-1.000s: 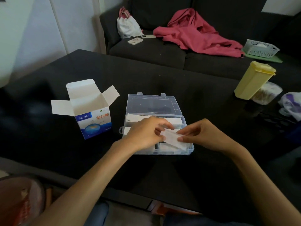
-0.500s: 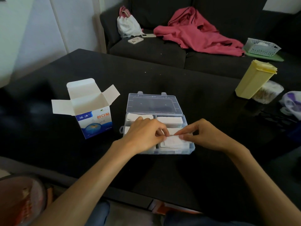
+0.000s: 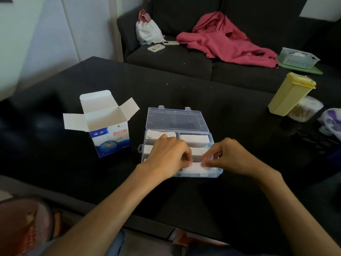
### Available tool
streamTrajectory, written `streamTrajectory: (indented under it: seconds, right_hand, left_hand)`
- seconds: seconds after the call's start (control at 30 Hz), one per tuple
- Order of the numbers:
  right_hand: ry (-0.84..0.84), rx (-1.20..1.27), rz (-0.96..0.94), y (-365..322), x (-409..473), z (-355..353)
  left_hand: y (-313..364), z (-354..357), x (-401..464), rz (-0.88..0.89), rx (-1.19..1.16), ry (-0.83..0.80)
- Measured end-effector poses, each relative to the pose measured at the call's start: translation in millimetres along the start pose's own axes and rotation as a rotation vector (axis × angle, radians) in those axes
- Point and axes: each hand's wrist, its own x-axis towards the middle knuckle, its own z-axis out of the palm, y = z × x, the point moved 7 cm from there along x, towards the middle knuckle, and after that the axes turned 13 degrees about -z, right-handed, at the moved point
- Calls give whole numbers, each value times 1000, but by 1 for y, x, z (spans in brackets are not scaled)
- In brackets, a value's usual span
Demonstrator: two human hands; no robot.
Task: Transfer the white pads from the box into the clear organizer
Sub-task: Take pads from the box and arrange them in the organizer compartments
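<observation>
Here, fingertips of both hands pinch the two ends of a white pad [image 3: 195,166] lying in the near right compartment of the clear organizer [image 3: 180,143]; the left hand [image 3: 167,157] curls over the organizer's near left side, the right hand [image 3: 228,156] over its right edge. More white pads fill the compartments farther back, below the raised lid. Just left of the organizer stands the open box [image 3: 108,130] on the black table [image 3: 184,89].
</observation>
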Motion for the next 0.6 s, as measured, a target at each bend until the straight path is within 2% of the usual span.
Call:
streamTrajectory:
  seconds: [0.33,0.43,0.5,0.6]
  right_hand:
    - [-79,118,45,-1,-5,-3]
    - [6,90,45,-3,-5,-17]
    - [135,88,27,-9,-3,-27]
    - [371,46,-57,-32,8,-35]
  left_hand:
    - [-3,3,4,-29,-63,-17]
    - [-3,-4,0,-19,-106,-42]
    - [-13,-26,-5,-58,-167,64]
    - [-50,-80,-26,-223,-317,434]
